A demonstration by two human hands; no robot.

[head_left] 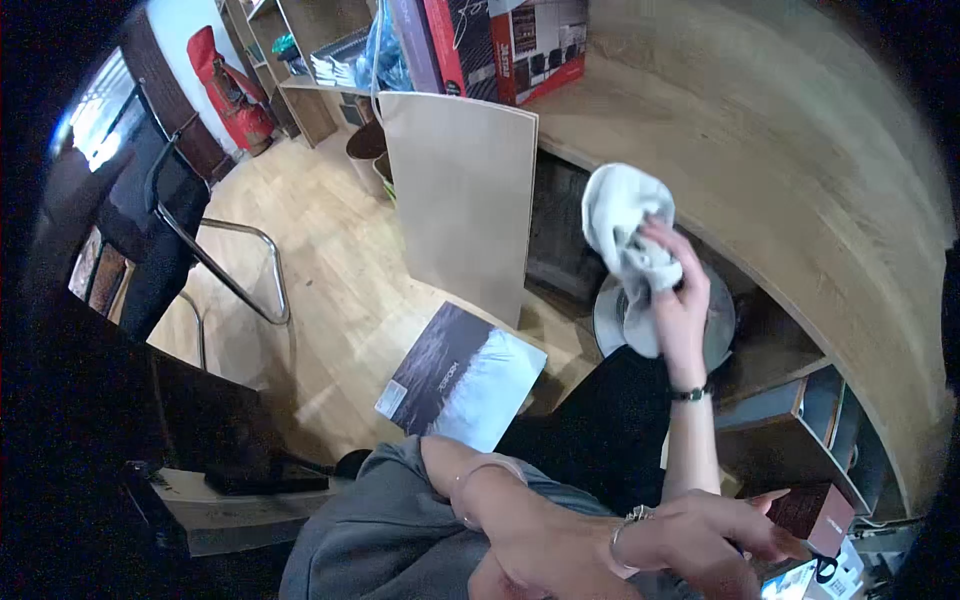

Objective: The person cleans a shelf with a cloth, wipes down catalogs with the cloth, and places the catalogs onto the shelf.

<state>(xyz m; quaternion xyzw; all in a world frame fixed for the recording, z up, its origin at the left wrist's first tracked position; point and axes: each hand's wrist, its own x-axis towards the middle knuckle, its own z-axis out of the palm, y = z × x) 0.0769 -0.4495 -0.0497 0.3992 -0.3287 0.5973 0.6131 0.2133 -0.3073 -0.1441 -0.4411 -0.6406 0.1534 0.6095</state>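
Observation:
A crumpled whitish cloth [625, 210] hangs from my right hand [682, 285], whose fingers are closed on it beside the curved wooden desk. A dark band circles that wrist. Below the cloth is a round pale object [718, 330], partly covered by my hand and the cloth. My left hand [690, 540], with a ring on a finger, reaches across the lower right with its fingers apart. Its fingertips are close to a dark reddish-brown box [805, 515]; whether they touch it is unclear.
A curved wooden desktop [720, 130] carries upright boxes [540, 45]. A beige panel [465, 190] stands beside the desk. On the floor lies a flat grey and white box [465, 375]. A metal-framed chair [270, 270] is at left, and an open drawer [790, 435] at right.

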